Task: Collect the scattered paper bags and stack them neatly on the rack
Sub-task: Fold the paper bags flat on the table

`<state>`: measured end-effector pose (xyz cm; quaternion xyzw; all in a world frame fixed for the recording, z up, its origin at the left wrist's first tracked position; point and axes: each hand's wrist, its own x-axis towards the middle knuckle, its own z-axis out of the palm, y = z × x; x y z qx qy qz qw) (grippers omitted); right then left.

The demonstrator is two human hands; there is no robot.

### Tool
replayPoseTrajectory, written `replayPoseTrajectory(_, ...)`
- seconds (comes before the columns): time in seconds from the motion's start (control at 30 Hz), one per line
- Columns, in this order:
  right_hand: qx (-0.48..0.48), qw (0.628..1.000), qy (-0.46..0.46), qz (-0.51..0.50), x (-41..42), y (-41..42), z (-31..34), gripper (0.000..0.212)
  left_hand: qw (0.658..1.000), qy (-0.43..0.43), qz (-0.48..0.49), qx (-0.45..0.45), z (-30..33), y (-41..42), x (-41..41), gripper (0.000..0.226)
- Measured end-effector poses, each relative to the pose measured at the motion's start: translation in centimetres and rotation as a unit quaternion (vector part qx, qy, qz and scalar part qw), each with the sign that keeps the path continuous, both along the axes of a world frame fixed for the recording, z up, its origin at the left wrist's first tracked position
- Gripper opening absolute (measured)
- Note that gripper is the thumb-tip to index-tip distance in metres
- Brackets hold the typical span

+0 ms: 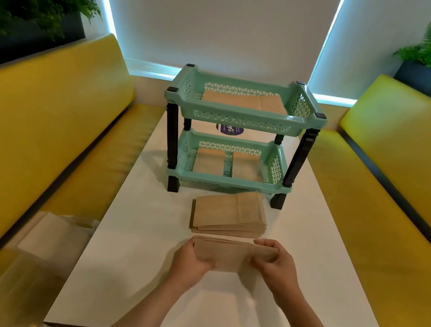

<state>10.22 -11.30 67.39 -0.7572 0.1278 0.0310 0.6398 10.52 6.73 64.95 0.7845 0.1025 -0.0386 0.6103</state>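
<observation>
A mint-green two-shelf rack (240, 136) with black legs stands on a white table (116, 260). Its top shelf (241, 111) holds flat brown paper bags (246, 101), lying across most of the tray. Its bottom shelf (228, 165) holds two piles of bags (210, 161) side by side, with a strip of bare tray between them. Just in front of the rack, a stack (229, 214) of bags lies flat on the table, its edges slightly fanned. Nearer than that stack, both hands hold a bundle (226, 254) of bags just above the table. The left hand (189, 264) grips the bundle's left end, fingers curled round it. The right hand (275, 267) grips the right end, fingers curled over the top edge and thumb at the front. Yellow benches (46, 124) flank the table on both sides of the rack.
</observation>
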Motion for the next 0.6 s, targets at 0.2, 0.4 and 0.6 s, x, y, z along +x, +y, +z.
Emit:
replayPoseTrajectory(0.2,-0.091,0.994,0.016,0.063,1.5,-1.6,1.9,0.018,0.994,-0.018,-0.007,-0.106,4.6,1.1,1.4,0.027)
replayPoseTrajectory(0.4,-0.093,0.993,0.014,0.07,1.0,0.1,1.0,0.023,0.986,-0.07,-0.063,-0.136,7.9,-1.5,1.1,0.023)
replayPoseTrajectory(0.6,-0.073,0.995,0.053,0.051,0.4,1.3,-1.1,0.025,0.992,0.04,-0.118,0.023,3.3,-2.8,-0.2,0.045)
